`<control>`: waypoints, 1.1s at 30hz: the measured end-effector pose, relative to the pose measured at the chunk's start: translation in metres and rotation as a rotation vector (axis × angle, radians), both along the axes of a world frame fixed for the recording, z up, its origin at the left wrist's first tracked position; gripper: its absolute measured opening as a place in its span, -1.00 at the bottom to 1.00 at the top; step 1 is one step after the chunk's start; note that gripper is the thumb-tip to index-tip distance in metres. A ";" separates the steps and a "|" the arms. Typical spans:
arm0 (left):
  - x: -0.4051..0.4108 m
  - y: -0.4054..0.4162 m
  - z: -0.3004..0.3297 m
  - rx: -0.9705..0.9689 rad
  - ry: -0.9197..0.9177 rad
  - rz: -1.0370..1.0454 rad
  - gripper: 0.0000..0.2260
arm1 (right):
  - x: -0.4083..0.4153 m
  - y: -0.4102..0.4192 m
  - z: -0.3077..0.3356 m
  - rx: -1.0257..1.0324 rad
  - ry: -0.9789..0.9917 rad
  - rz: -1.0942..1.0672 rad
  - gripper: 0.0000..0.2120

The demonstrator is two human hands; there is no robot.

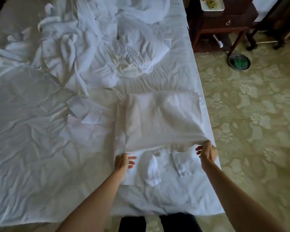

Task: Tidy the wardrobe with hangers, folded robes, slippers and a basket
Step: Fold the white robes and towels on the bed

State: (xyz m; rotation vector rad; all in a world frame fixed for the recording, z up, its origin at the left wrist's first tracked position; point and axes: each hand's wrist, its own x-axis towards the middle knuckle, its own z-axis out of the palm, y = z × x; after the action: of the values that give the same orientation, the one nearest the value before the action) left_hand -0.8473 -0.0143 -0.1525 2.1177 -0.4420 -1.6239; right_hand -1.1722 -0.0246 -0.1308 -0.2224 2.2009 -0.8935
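Both forearms reach over the near edge of the bed (40, 148). We see the left hand (123, 162) and right hand (208, 152) pinching the near corners of a white robe (159, 121), other fingers loosely spread. Its long axis runs across the bed, folded panel lifted toward the far side. Beyond the bed, a side table (224, 22) carries a tray (212, 4); contents unclear.

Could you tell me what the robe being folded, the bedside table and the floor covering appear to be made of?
The robe looks like soft white cloth with a matte nap, possibly terry; it sags between both hands. The bedside table seems dark wood with a slight polish and a metal ring pull. The floor looks like pale green carpet with a floral pattern.
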 end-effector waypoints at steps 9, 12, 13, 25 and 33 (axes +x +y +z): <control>0.041 0.031 -0.066 0.176 -0.109 -0.601 -0.85 | 0.010 0.085 -0.093 0.214 0.027 -0.056 -0.65; 0.063 0.000 -0.064 0.046 -0.444 -0.668 -0.80 | 0.034 0.094 -0.092 0.259 0.380 0.016 -0.64; 0.068 -0.016 -0.062 -0.017 -0.519 -0.607 -0.81 | 0.054 0.093 -0.089 0.182 0.463 0.061 -0.68; 0.059 -0.180 -0.110 -0.104 -0.312 -0.410 0.07 | 0.342 -0.007 -0.137 0.287 0.304 0.904 0.33; 0.040 -0.210 -0.114 -0.185 -0.325 -0.582 -0.63 | 0.349 -0.014 -0.174 0.376 0.673 0.940 -0.10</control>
State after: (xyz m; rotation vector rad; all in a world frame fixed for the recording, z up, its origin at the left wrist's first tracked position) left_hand -0.8074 -0.2243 -0.2663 2.2350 -1.3629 -1.4260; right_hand -0.8231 -0.0389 -0.3050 -1.3819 2.3581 0.1566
